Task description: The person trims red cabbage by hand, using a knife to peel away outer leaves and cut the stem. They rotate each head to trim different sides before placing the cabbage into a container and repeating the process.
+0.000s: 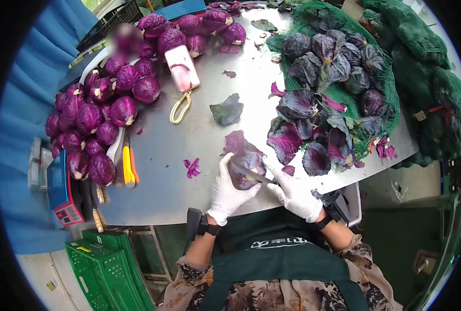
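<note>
Gloved in white, my left hand (226, 196) wraps around the side of a red cabbage (237, 180) at the table's front edge. My right hand (296, 196), also gloved, is closed on a knife (255, 175) whose blade lies across the cabbage; its handle is hidden in the fingers. A loose purple leaf (235, 141) sits just behind the cabbage. To the right of my right hand are dark outer cabbage leaves (316, 158). A small purple scrap (191, 167) rests left of my left hand.
Peeled red cabbages (89, 118) are heaped at the left and back. A green net bag (391, 85) holds unpeeled cabbages at right. A phone (182, 65), a yellow-orange cutter (129, 165) and a red scale (68, 213) are also there. Green crates (98, 269) stand below left.
</note>
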`<state>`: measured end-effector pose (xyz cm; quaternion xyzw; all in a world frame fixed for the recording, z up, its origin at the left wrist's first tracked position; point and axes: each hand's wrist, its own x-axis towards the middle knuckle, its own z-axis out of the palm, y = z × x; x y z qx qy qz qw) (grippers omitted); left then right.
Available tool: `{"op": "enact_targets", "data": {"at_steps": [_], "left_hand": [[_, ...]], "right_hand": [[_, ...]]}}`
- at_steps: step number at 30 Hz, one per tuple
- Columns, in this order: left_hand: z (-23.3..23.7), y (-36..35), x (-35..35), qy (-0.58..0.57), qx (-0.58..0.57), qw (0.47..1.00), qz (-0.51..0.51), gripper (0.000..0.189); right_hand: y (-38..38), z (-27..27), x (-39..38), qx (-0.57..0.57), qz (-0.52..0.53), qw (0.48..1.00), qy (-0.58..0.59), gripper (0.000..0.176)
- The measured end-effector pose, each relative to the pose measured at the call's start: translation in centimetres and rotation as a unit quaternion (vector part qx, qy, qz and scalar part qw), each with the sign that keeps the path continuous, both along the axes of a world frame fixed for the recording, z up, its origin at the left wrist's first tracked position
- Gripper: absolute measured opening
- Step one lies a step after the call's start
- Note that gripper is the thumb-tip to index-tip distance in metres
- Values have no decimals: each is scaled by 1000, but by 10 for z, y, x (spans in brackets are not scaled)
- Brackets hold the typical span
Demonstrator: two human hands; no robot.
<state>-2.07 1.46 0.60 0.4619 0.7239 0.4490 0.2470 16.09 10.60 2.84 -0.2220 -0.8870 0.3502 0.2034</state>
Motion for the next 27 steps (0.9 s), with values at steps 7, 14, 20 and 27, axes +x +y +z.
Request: {"op": "enact_targets", "data": {"at_steps": [7,14,20,27], "left_hand": [[-7,2,-4,-30,-20,999,-15,95],[0,9,-3,-12,-22,1000,-6,97],[1,8,-2,-19,-53,998,-6,95],[6,13,0,-58,-49,997,-3,96]], "right_hand": [[6,10,-10,-15,13,998,-68,64],[6,15,-27,144,-44,984,-98,64],[10,16,-38,132,-73,979,-138,55],[15,-16,-42,30,-149,988,-4,41]]}}
